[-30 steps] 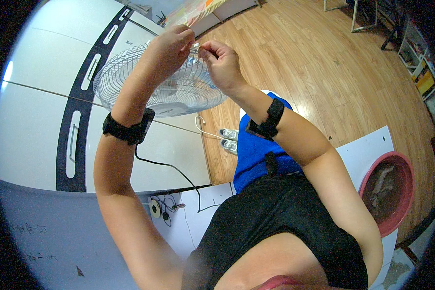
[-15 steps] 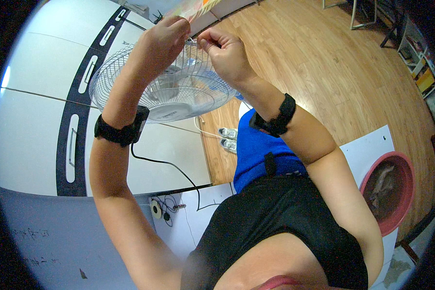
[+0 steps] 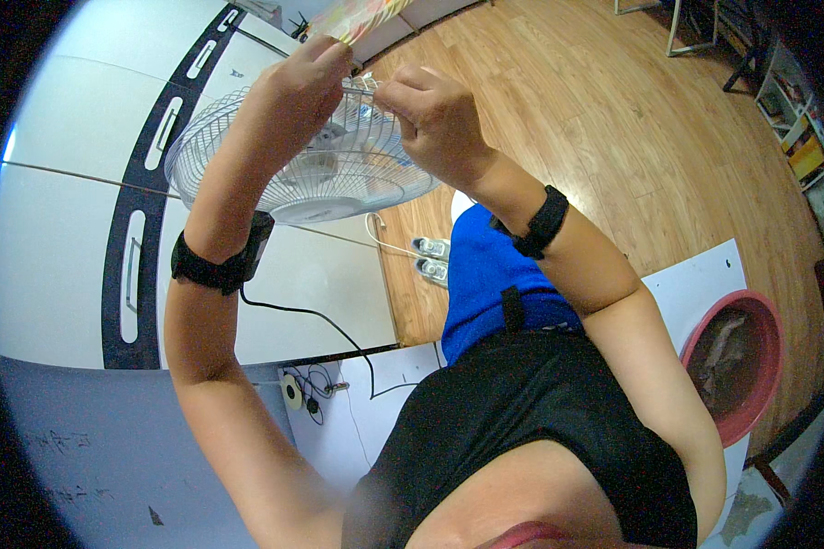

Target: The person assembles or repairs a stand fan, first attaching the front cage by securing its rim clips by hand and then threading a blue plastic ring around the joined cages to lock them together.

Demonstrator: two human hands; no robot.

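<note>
A standing fan with a pale wire grille (image 3: 375, 178) is in front of me, at the upper middle. My left hand (image 3: 307, 78) is raised at the grille's far rim, fingers curled and closed, their tips hidden behind the hand. Across a small gap, my right hand (image 3: 439, 114) is closed too, knuckles up, with its bent fingers at the rim's right side. Between the hands a small white piece (image 3: 366, 82) shows at the edge of the grille. What either hand pinches is too small or hidden to make out. Black straps circle both forearms.
White cabinets (image 3: 64, 247) with a dark handle strip stand on the left. Below the fan are a pair of shoes (image 3: 430, 259) and a white cord. A pink basin (image 3: 769, 366) with water and cloth is at right. A shelf (image 3: 806, 137) stands far right.
My right hand has turned over, from thumb side showing to knuckles up. The left hand has shifted slightly left, and the fan sits slightly higher and further left in view.
</note>
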